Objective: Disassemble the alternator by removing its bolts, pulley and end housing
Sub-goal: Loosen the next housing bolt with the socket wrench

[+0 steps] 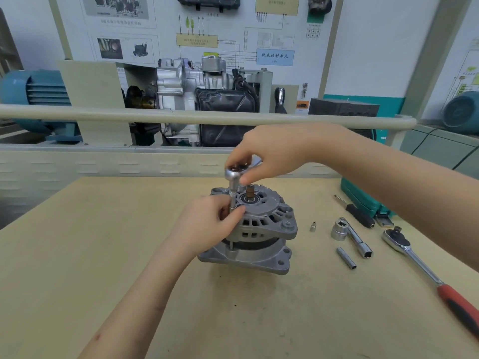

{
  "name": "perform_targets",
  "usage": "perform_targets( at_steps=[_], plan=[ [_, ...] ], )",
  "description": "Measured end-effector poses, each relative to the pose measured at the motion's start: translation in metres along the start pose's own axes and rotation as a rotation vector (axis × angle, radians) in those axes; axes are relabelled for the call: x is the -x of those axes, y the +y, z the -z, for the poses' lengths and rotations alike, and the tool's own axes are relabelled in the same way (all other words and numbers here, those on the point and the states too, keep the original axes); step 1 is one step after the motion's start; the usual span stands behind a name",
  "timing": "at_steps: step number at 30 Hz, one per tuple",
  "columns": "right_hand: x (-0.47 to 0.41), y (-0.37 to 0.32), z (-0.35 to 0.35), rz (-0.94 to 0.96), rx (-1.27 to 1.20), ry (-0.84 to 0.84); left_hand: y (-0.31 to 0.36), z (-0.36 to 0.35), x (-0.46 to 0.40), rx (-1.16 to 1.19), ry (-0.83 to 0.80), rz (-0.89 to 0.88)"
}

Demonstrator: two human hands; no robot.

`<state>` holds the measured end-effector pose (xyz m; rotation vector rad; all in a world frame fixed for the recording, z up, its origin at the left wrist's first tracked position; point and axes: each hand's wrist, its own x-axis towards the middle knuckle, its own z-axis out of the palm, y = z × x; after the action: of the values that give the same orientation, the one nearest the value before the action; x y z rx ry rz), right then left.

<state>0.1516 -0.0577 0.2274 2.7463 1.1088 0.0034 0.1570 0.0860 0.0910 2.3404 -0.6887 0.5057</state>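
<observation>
While the right hand (269,154) is gripping the ratchet head (234,173) and the left hand (207,221) is pinching its extension (232,202), the alternator (255,229), standing unclamped on the worktop (103,255), is risking tipping if the socket is slipping off the bolt.

Alternator (255,229), grey cast metal w/ vent slots, stands upright on the tan surface (103,255) at frame center, shaft (250,194) end up, no pulley on it. Upper housing sits slightly tilted above lower housing, a long bolt (230,246) showing in the gap at left.
</observation>
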Motion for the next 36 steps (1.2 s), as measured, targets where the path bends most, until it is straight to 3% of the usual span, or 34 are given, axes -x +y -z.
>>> perform_targets(
  at_steps=[5, 17, 26, 36],
  plan=[
    [-0.007, 0.001, -0.004, -0.064, 0.133, 0.050, 0.001, -0.003, 0.002, -0.016, 0.042, 0.003],
    [-0.002, 0.000, -0.001, -0.009, 0.005, 0.003, -0.002, -0.001, 0.000, 0.008, 0.012, -0.001],
    [-0.010, -0.002, -0.006, -0.077, 0.151, 0.071, 0.001, -0.006, 0.002, -0.019, 0.083, -0.011],
    [-0.004, -0.002, -0.002, 0.016, 0.015, 0.007, -0.006, -0.003, -0.001, 0.044, 0.046, 0.007]
  ],
)
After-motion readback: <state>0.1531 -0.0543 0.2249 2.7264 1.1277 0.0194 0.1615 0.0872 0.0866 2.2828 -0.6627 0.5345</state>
